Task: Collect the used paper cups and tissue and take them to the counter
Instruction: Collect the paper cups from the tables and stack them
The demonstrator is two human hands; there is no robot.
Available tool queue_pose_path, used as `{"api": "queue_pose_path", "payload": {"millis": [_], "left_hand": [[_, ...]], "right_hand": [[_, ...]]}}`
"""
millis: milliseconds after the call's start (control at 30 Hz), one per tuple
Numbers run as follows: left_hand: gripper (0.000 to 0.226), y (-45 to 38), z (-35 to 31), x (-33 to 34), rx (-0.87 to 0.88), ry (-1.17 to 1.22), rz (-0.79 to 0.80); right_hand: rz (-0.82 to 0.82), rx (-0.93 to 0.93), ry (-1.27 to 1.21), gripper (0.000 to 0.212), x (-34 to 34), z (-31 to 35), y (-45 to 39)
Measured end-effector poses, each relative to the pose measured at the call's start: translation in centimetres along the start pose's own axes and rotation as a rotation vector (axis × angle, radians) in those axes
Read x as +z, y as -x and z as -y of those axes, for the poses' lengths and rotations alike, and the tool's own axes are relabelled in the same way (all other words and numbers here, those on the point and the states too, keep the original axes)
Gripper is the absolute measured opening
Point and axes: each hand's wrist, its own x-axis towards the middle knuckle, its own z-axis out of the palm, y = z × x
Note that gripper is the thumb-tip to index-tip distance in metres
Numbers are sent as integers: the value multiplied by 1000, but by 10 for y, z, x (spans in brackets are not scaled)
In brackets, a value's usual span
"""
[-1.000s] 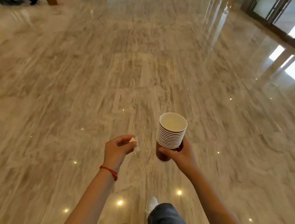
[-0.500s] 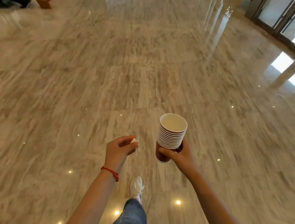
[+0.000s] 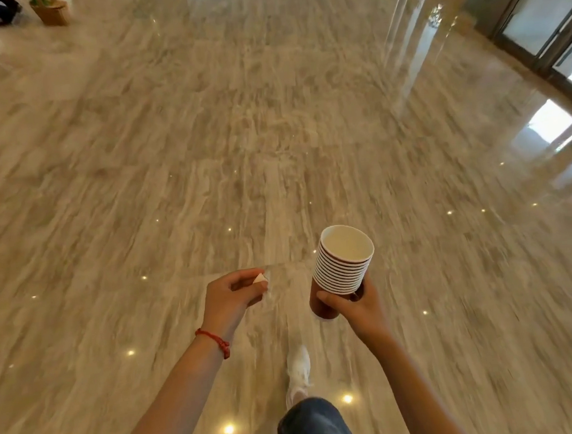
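Note:
My right hand (image 3: pixel 357 309) grips the lower part of a stack of several nested paper cups (image 3: pixel 345 265), brown outside and white inside, held upright with the top cup's opening facing me. My left hand (image 3: pixel 231 298), with a red string bracelet at the wrist, has its fingers curled round a small white tissue (image 3: pixel 259 280), of which only a corner shows past the fingertips. Both hands are held out in front of me at about waist height, a hand's width apart, over a polished marble floor. No counter is in view.
Glossy beige marble floor (image 3: pixel 237 135) stretches ahead with ceiling lights reflected in it. Glass doors with dark frames (image 3: pixel 543 22) run along the right. A woven planter basket (image 3: pixel 51 11) stands far back left. My white shoe (image 3: pixel 298 370) and jeans leg show below.
I have walked forward across the floor; the planter and doors are nearer and my legs have swapped stride. Both hands keep the same hold on the cups and the tissue.

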Motion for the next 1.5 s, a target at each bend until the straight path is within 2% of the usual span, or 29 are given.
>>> {"api": "queue_pose_path", "payload": {"millis": [300, 633, 967, 1100, 1267, 1500], "left_hand": [[25, -224, -85, 84, 22, 0, -19], [24, -440, -170, 143, 20, 13, -32], [23, -701, -280, 194, 31, -4, 0], [25, -793, -325, 219, 26, -30, 14], [25, -900, -351, 260, 2, -62, 32], [23, -1078, -397, 346, 32, -60, 29]], "right_hand": [[35, -65, 23, 66, -2, 53, -252], [98, -55, 55, 57, 18, 106, -482], [44, -52, 39, 64, 61, 173, -756], [29, -32, -1, 60, 65, 200, -850], [0, -12, 9, 65, 57, 213, -963], [-3, -43, 24, 69, 30, 236, -1164]]}}
